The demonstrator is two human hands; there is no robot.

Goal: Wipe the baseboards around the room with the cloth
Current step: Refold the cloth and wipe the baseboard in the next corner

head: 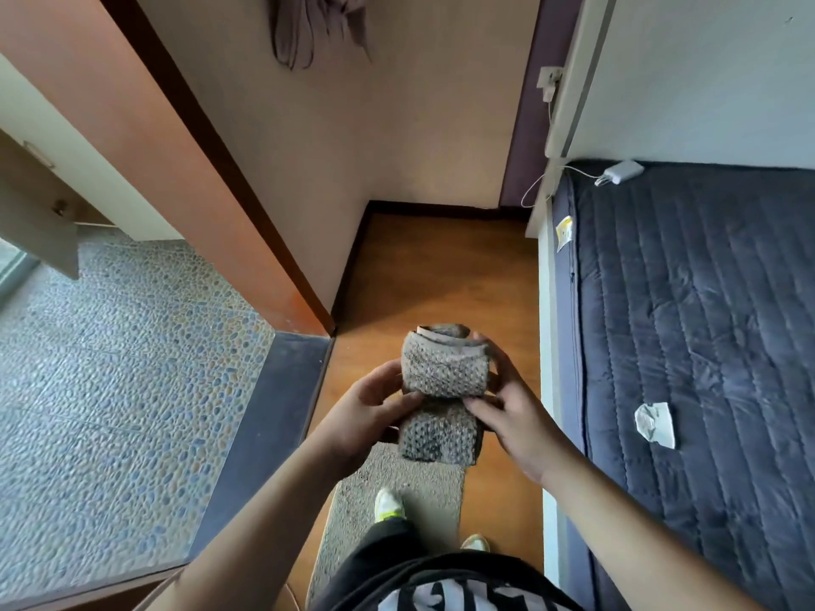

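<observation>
Cloth folded in both hands, no baseboard touched yet.

White lettering on shirt below hands, cut off, unreadable. Left hand [368, 407] and right hand [514, 410] grasping folded cloth [445, 381] at chest height. Beyond hands, dark baseboard [441, 208] along far wall, wiping judged not started.

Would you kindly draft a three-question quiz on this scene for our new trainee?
1. True or false: both hands grip the cloth.
2. What lies on the mattress nearest the right hand? A) crumpled paper B) a shoe C) a cup
3. What dark strip, running along the foot of the wall ahead, has the cloth not yet reached?

Key: 1 true; 2 A, the crumpled paper; 3 the baseboard. Left hand.
</observation>
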